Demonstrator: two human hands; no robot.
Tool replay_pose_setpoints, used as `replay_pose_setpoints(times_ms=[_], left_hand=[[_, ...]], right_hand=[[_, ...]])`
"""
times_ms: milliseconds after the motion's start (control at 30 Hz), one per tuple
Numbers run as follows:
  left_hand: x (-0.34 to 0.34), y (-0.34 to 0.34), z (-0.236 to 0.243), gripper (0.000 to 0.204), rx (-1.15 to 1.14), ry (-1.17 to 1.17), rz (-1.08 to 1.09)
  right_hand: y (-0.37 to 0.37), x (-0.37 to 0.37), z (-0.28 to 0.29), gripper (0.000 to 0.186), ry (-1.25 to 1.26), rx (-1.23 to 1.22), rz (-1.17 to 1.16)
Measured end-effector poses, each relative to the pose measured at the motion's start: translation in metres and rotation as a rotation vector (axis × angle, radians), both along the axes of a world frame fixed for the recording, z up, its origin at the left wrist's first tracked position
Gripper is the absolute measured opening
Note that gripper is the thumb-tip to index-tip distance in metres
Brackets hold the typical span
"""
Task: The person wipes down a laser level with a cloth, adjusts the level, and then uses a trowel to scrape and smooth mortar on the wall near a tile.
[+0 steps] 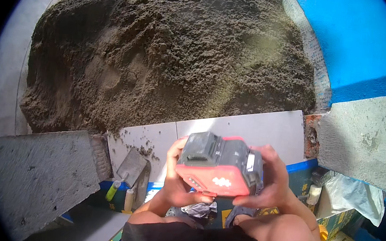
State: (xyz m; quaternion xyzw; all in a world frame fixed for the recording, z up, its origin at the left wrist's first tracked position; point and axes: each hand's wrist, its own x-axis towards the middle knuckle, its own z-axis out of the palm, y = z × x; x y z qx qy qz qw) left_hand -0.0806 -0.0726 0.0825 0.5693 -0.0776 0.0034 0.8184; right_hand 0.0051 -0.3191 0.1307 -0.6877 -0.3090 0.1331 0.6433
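Both knees fill the bottom of the view, and just above them one red and grey box-shaped tool (220, 165) sits between the two hands. Left hand (176, 181) wraps its near-left side with the thumb curled under the red base; right hand (271, 183) closes around the far-right side, fingers along the lower edge. Beyond the hands lie two pale floor tiles (258, 127) set edge to edge, and past those one big heap of damp sand (172, 52). Left of the hands rest two trowels (132, 166) with light handles. Grit on the palms could, I judge, let the tool slip and drop onto the tiles, cracking either.
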Motion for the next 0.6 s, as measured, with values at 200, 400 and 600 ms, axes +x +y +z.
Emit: replay_pose_setpoints(times_ms=[200,400,600], left_hand=[[-0.005,-0.007,-0.001,0.134,-0.125,0.092,-0.013],[-0.005,-0.017,-0.009,0.126,-0.208,0.277,-0.052],[-0.009,-0.017,-0.017,0.123,-0.178,0.290,-0.022]], right_hand=[[-0.004,-0.012,-0.014,0.100,0.219,0.019,-0.054],[0.000,-0.022,-0.030,0.094,0.656,0.132,-0.145],[0.005,-0.023,-0.034,0.088,0.703,0.127,-0.155]])
